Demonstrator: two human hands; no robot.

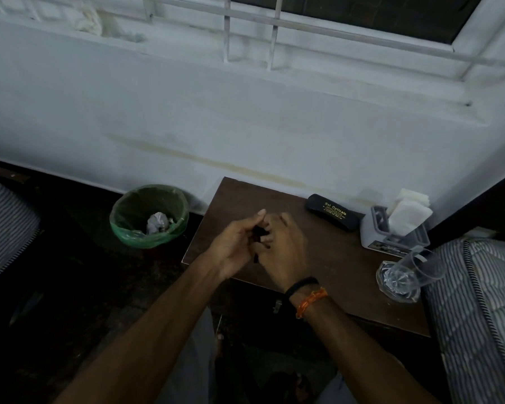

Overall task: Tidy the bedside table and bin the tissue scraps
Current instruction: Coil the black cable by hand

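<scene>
Green-lined bin [149, 217] holds crumpled tissue [157, 223]; each hand's grip is unclear, fingers interlocked.

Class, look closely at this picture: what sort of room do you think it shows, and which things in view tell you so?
Most likely a bedroom. A small wooden table stands against the wall beside a striped mattress, holding a glasses case, a tissue holder and a drinking glass. A lined bin stands on the floor beside it.
</scene>
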